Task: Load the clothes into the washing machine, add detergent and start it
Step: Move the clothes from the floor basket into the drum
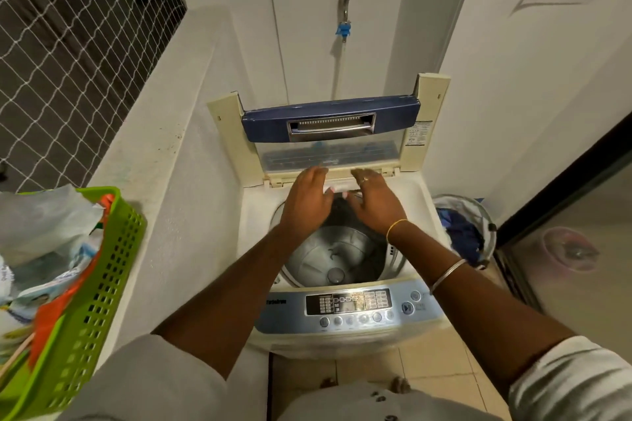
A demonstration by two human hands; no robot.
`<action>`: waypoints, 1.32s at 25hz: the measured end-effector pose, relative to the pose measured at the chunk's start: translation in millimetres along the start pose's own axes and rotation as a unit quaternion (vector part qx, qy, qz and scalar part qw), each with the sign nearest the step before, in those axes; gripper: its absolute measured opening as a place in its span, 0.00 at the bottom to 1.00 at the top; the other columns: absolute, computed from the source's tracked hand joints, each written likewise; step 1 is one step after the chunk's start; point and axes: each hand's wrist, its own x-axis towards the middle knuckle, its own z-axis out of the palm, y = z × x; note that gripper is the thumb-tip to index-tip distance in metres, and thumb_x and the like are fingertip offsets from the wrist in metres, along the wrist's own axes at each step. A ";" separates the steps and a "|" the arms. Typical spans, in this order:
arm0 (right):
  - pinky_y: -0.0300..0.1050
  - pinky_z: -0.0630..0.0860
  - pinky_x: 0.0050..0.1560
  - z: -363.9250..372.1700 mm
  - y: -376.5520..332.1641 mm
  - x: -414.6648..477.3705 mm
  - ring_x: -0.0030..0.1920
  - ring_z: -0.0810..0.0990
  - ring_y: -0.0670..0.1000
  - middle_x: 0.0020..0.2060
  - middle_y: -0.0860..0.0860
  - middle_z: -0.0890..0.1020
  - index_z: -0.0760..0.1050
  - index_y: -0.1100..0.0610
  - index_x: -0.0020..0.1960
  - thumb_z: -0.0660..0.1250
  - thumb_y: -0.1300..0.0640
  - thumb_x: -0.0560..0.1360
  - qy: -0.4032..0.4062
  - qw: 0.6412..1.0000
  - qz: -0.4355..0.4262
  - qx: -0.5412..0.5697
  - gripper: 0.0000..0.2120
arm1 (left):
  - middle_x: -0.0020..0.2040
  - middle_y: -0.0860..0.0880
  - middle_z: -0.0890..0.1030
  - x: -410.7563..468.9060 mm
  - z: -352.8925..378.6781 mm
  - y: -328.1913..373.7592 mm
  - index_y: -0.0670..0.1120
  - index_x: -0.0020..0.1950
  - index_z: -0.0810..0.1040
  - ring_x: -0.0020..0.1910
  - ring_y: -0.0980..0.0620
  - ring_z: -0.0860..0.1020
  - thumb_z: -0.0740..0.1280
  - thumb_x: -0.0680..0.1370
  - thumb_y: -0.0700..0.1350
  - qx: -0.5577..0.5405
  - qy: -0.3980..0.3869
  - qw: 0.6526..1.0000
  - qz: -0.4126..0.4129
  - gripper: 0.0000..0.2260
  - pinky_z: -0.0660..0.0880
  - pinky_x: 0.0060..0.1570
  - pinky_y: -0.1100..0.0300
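Observation:
The top-load washing machine (342,335) stands in front of me with its blue-framed lid (330,118) folded upright at the back. Its steel drum (337,256) shows the bare pulsator at the bottom, and something dark lies at the drum's far edge under my hands. My left hand (306,205) and my right hand (374,203) hover side by side over the rear rim, fingers spread, near a small white part (338,187) of the rim. Neither hand grips anything I can make out. The clothes (461,232), blue and dark, sit in a round hamper to the machine's right.
A green plastic basket (99,284) with printed packets and bags rests on the white ledge at my left. A tap with a blue fitting (343,27) and a hose hang on the back wall. The control panel (349,304) faces me. A dark-framed glass door (564,232) stands at right.

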 end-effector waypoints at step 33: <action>0.53 0.73 0.68 -100.0 240.5 -88.8 0.68 0.72 0.52 0.68 0.53 0.73 0.65 0.53 0.72 0.57 0.40 0.77 -0.091 0.993 -0.011 0.077 0.27 | 0.78 0.46 0.65 -31.1 184.0 260.6 0.47 0.79 0.61 0.77 0.50 0.63 0.53 0.86 0.52 -0.047 -0.036 0.997 -0.057 0.22 0.54 0.73 0.63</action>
